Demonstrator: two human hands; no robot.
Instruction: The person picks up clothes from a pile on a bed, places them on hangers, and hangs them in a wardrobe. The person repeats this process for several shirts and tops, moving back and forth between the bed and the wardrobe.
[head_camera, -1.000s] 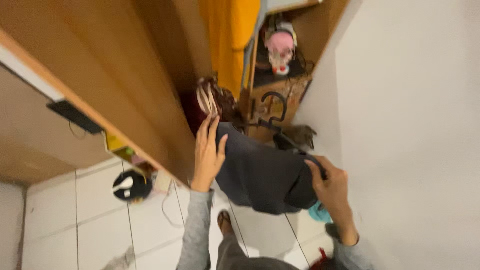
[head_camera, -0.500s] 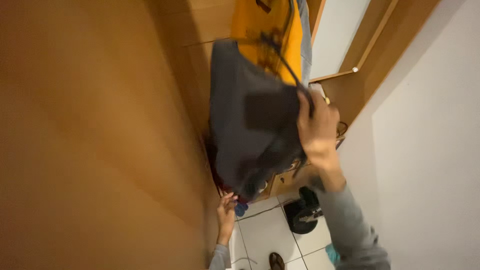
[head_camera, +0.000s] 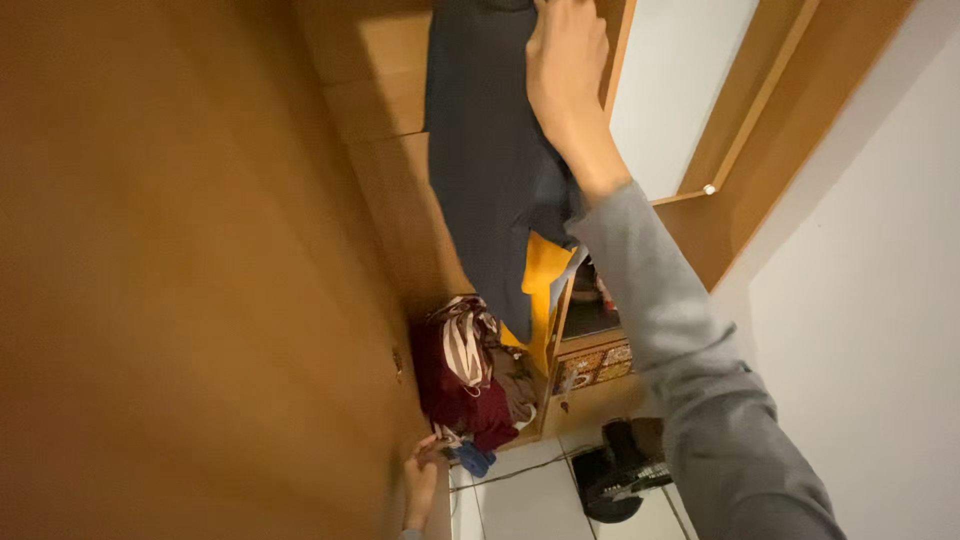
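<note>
Right arm is stretched well up and away from the camera, grey sleeve running from lower right to the wrist. The right hand (head_camera: 565, 60) sits at the top edge of the view, back of the hand toward me, fingers (head_camera: 548, 35) curled closed on the upper part of the dark grey garment (head_camera: 485, 160). The garment hangs straight down from that grip, inside the open wooden wardrobe (head_camera: 380, 160), in front of a yellow garment (head_camera: 540, 290) whose lower part shows below it.

Left hand (head_camera: 422, 482) is low, at the bottom of the wardrobe opening beside the door edge (head_camera: 200, 300). It is blurred and partly cut off; I cannot tell whether its fingers are open or closed. A heap of dark red and striped clothes (head_camera: 465, 375) lies just above it.

Compared with half a second ago: the right hand has gone higher, from mid-frame to the top edge, and the grey garment has risen with it and now hangs long rather than bunched. The left hand stays low near the heap.
</note>
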